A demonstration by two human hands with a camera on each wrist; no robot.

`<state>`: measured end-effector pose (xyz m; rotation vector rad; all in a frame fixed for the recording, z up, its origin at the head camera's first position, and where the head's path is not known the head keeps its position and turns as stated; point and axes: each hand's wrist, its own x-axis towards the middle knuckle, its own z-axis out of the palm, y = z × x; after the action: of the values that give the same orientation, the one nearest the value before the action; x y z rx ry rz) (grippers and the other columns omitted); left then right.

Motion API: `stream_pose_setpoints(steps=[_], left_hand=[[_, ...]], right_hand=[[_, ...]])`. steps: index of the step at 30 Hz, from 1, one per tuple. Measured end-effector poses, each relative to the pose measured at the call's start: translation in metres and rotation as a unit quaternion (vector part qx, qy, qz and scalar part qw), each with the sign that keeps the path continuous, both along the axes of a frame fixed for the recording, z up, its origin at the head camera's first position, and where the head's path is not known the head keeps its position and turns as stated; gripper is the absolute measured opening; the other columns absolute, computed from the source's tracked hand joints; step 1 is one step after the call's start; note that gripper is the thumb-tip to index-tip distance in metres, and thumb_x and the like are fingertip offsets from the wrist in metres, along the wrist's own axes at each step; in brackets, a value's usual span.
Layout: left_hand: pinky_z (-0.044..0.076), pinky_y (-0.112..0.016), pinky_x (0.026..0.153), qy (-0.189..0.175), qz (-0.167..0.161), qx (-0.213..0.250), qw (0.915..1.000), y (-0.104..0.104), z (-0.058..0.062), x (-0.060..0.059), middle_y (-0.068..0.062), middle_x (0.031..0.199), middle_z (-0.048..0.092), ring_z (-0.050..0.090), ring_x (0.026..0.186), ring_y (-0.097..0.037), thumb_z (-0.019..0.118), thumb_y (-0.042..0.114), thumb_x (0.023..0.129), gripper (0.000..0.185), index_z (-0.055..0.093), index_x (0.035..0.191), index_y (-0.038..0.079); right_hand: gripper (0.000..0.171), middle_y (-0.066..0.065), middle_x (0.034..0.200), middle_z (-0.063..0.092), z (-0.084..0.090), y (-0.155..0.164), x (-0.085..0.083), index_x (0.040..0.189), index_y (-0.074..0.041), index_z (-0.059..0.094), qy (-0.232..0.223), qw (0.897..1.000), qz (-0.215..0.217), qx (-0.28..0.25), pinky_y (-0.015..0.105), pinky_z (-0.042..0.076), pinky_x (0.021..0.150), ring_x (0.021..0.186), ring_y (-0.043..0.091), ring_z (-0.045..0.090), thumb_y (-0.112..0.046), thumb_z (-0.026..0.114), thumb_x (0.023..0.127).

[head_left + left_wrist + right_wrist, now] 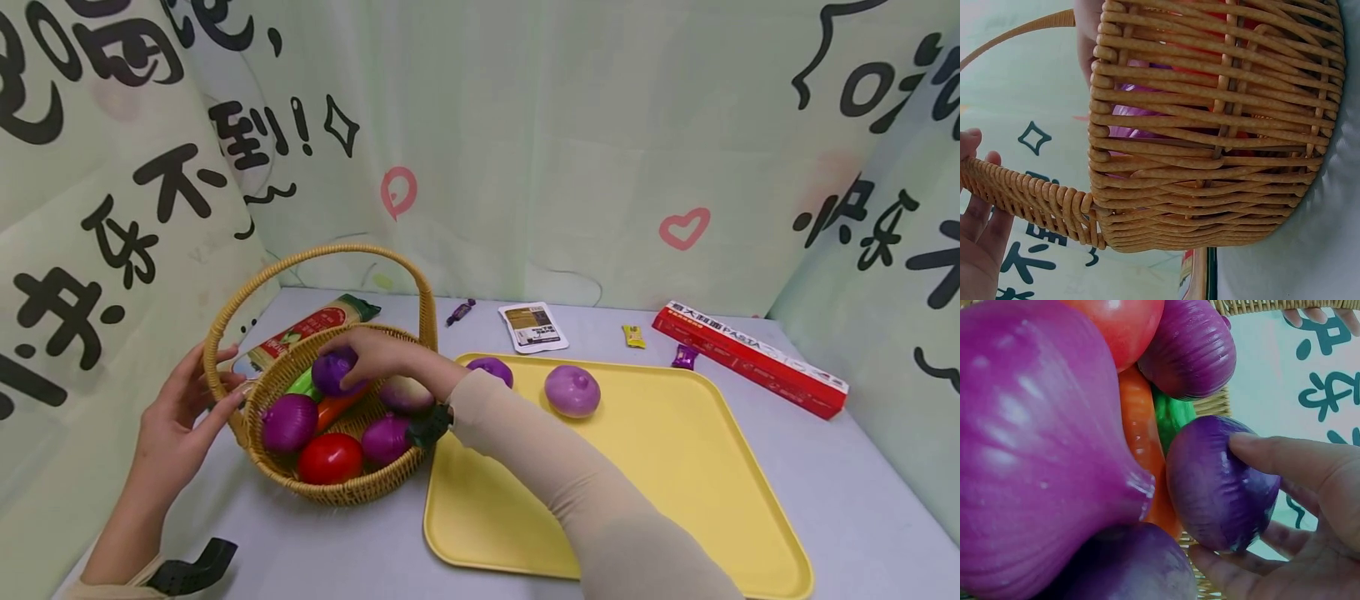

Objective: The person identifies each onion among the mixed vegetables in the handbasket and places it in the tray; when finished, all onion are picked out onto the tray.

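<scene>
Right hand (375, 354) reaches into the wicker basket (258, 446) and its grip grasps a purple onion (333, 371), fingers and thumb curled round it; right wrist view shows same onion (1219, 484) cupped between thumb on top and fingers below, held just above the other produce. Left hand (180, 417) steadies the basket at its left side, fingers fairly straight and laid on the foot of the handle (225, 312) at the rim, nothing clenched; left wrist view shows fingertips (972, 147) touching the woven handle base (1029, 197). Inside basket: another purple onion (288, 421) at left, red tomato (330, 458) at front, a third purple onion (386, 439) right of tomato, a paler onion (405, 393) under the right wrist, an orange piece (337, 406) and a green piece (303, 383) beneath the held onion. Basket stands on the grey worktop (862, 500), touching or just beside left edge of yellow tray (675, 467), cannot tell which. On tray near its far edge: light purple onion (572, 390), and a darker purple one (491, 369) partly hidden behind right forearm. Behind basket lies a pasta packet (311, 329). Further back on worktop: small purple candy (461, 312), white sachet (532, 326), small yellow wrapper (633, 336), purple wrapper (684, 357), long red pasta box (750, 357) at right
</scene>
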<state>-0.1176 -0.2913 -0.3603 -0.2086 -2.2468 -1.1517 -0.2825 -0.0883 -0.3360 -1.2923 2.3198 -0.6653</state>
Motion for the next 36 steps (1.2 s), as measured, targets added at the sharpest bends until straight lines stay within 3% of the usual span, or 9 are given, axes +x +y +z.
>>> stream_pose_setpoints(steps=[8,22,30,36], left_hand=[[0.043,-0.001,0.085,0.004,-0.006,0.005,1.0000,0.001,0.001,0.000,0.021,0.130,0.052,0.057,0.103,0.010,0.063,-0.013,0.080,0.078,0.033,0.147,0.015],[0.042,-0.001,0.086,0.017,-0.017,0.004,0.9997,0.001,0.002,0.000,0.021,0.130,0.052,0.057,0.103,0.010,0.062,-0.015,0.080,0.078,0.033,0.147,0.012],[0.042,0.000,0.086,0.005,-0.006,0.004,1.0000,0.002,0.003,0.000,0.021,0.130,0.052,0.057,0.103,0.011,0.062,-0.014,0.080,0.078,0.033,0.147,0.015],[0.042,-0.001,0.086,0.008,-0.010,0.006,0.9999,0.002,0.003,0.001,0.018,0.130,0.053,0.057,0.103,0.010,0.062,-0.014,0.080,0.077,0.033,0.146,0.013]], right_hand=[[0.060,0.006,0.136,0.052,-0.001,-0.001,0.002,0.139,-0.019,0.047,-0.019,1.000,0.000,0.015,0.023,0.045,0.096,0.119,0.018,0.052,-0.015,0.070,0.084],[0.065,0.007,0.140,0.045,-0.006,-0.002,-0.001,0.141,-0.018,0.043,0.002,1.000,0.021,0.016,0.025,0.041,0.101,0.124,0.019,0.045,-0.015,0.071,0.082],[0.065,0.006,0.140,0.047,-0.002,-0.002,0.000,0.140,-0.015,0.045,0.001,1.000,0.021,-0.009,0.024,0.043,0.098,0.121,0.018,0.048,-0.013,0.071,0.081],[0.065,0.005,0.140,0.044,0.005,0.001,0.000,0.141,-0.020,0.044,0.022,1.000,0.013,0.001,0.021,0.043,0.093,0.119,0.016,0.047,-0.019,0.072,0.082]])
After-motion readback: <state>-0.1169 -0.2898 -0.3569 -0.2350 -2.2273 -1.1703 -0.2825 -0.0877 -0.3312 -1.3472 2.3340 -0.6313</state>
